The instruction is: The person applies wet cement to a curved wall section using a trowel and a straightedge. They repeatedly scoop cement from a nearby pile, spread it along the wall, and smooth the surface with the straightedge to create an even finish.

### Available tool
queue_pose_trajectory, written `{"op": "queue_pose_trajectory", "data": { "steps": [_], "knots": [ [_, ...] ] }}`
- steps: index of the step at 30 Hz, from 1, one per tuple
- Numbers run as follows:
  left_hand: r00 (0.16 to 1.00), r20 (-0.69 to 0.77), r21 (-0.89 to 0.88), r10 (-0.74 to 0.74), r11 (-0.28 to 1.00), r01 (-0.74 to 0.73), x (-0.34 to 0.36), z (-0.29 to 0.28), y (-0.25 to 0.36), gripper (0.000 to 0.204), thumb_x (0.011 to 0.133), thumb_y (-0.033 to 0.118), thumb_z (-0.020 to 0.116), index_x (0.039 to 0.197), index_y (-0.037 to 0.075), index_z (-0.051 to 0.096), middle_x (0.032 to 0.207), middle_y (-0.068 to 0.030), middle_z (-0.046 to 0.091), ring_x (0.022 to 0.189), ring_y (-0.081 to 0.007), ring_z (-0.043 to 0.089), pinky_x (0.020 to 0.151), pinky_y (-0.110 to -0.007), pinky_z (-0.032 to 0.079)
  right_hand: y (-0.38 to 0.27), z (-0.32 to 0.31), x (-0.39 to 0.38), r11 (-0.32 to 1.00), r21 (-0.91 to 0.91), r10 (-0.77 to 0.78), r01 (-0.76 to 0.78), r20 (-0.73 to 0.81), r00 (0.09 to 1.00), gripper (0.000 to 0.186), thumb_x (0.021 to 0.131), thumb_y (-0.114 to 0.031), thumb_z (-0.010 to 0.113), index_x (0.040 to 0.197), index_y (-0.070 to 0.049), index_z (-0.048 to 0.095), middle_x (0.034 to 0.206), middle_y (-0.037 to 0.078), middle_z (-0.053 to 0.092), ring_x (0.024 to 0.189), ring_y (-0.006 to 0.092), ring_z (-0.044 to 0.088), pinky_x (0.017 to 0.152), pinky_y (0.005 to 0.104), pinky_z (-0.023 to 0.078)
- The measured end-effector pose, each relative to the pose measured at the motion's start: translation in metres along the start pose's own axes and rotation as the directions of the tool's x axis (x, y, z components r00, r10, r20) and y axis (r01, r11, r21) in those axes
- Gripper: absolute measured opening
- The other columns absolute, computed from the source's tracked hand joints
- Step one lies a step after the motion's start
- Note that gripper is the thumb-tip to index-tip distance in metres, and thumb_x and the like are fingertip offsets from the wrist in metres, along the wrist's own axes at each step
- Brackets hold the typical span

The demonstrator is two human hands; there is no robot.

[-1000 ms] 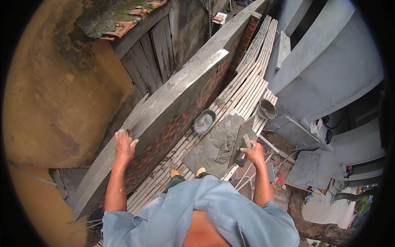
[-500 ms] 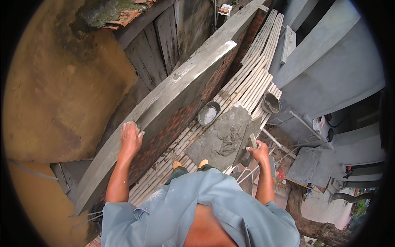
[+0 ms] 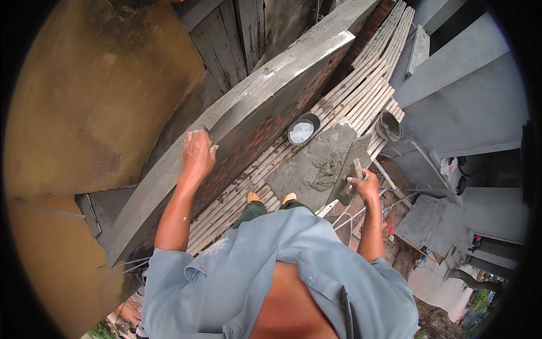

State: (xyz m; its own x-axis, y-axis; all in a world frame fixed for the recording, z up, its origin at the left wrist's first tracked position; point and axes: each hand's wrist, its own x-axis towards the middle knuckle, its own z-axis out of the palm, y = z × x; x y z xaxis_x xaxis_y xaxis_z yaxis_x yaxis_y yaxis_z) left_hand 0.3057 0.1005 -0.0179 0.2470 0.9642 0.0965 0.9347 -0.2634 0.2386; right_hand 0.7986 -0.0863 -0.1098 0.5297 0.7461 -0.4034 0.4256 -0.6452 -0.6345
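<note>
A worker in a pale blue, open-fronted shirt (image 3: pixel 243 243) stands alongside a long, low brick wall (image 3: pixel 248 104) coated in grey mortar. The wall passes directly beneath the left of the two bare hands and well to the left of the right one. The left hand (image 3: pixel 197 152), whitened with residue, is at the wall's upper edge, its fingers curled around a small, mostly hidden object that cannot be identified. The right hand (image 3: pixel 366 185) grips the upright handle of a flat, dark grey rectangular trowel (image 3: pixel 350 161), held out to the right of the wall.

The wall's top is smooth and light grey, with a pale, glossy strip toward its far end; lower on its near side, rough red brick shows below the grey band. To the wall's right, a broad grey mortar board (image 3: pixel 282 181) carries a ridged heap of wet grey mortar (image 3: pixel 327 172). A round, dark bucket with whitish contents (image 3: pixel 301 132) sits between wall and board, on pale bamboo poles (image 3: pixel 361 85) running along the wall. A second dark bucket (image 3: pixel 388 127) stands farther from it.
</note>
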Motion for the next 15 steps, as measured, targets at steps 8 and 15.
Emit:
{"op": "queue_pose_trajectory", "data": {
  "steps": [8, 15],
  "knots": [
    [0.997, -0.059, 0.022, 0.040, 0.999, -0.039, 0.034, 0.006, 0.004, 0.027, 0.080, 0.009, 0.079, 0.095, -0.001, 0.060, 0.100, -0.0208, 0.064, 0.103, -0.0377, 0.058, 0.090, -0.048, 0.047, -0.017, 0.009, 0.004, 0.994, 0.034, -0.104, 0.103, 0.047, 0.993, 0.036, 0.076, -0.002, 0.080, 0.111, 0.002, 0.071, 0.090, 0.005, 0.073, 0.074, 0.0136, 0.065, 0.071, 0.0311, 0.053],
    [0.991, -0.070, 0.113, 0.117, 0.988, -0.108, 0.055, -0.016, -0.002, 0.027, 0.079, 0.008, 0.079, 0.094, -0.002, 0.059, 0.098, -0.0222, 0.063, 0.100, -0.0390, 0.059, 0.088, -0.049, 0.047, 0.009, 0.004, 0.005, 0.993, 0.117, -0.045, 0.032, 0.114, 0.992, 0.038, 0.076, -0.007, 0.081, 0.111, 0.003, 0.071, 0.092, 0.010, 0.075, 0.079, 0.0165, 0.068, 0.076, 0.0328, 0.053]
  ]
}}
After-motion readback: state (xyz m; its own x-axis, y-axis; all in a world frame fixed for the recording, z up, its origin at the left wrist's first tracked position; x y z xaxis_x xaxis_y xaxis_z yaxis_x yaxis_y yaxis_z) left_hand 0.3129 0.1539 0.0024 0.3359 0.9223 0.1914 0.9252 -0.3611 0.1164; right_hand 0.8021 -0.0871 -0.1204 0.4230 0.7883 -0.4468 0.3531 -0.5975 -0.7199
